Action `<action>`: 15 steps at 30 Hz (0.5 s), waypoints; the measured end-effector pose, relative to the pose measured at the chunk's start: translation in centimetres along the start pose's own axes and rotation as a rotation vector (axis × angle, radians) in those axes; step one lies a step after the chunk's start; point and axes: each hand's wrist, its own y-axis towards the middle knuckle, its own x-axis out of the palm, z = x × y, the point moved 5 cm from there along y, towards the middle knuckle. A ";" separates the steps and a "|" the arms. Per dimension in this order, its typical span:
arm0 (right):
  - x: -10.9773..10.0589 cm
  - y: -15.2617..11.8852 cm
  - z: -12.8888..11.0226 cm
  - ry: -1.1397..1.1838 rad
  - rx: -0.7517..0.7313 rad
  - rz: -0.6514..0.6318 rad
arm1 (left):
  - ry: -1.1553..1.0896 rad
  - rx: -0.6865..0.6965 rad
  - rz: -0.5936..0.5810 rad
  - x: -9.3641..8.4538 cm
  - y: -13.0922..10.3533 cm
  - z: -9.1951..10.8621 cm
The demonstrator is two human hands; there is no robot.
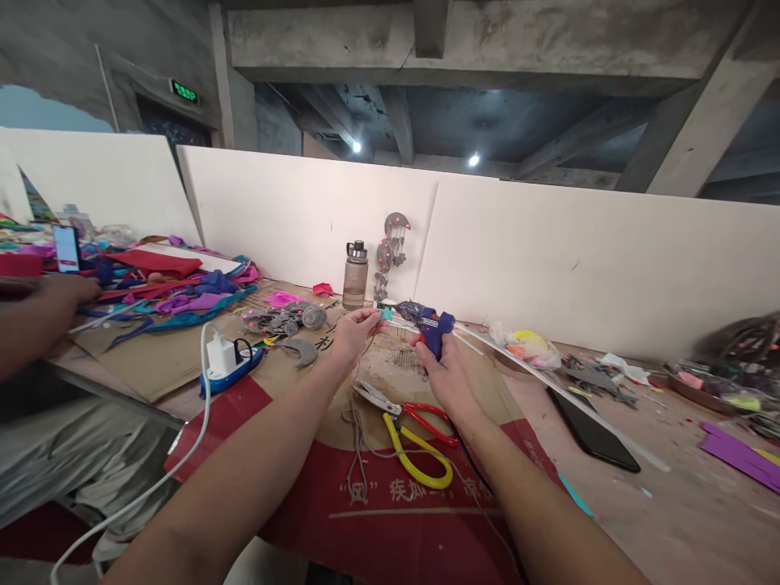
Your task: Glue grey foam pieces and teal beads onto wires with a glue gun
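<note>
My right hand (444, 364) is wrapped round the handle of a blue glue gun (436, 327), whose nozzle points left. A long pale glue stick (517, 357) runs out of its back to the lower right. Between the fingertips of my left hand (355, 331) is a small teal piece (387, 314), close to the nozzle; I cannot tell whether they touch. Below both hands lie scissors (420, 435) with one red and one yellow handle, blades toward the upper left. Thin grey cord (358, 455) lies loose beside them.
A water bottle (355, 276) and a grey crescent ornament (393, 244) stand by the white panel (292, 211). A blue power strip (228, 370) holds a white charger. Fabric scraps (188, 284) pile up left, near another person's arm (42, 317). A black phone (591, 426) lies right.
</note>
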 end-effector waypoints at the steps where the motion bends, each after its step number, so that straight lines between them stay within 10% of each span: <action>1: 0.1 -0.1 -0.1 -0.021 0.000 -0.014 | -0.010 -0.003 0.002 0.1 0.0 0.1; 15: 0.3 -0.5 -1.5 -0.134 -0.042 -0.048 | -0.055 0.030 -0.011 1.2 -1.2 0.9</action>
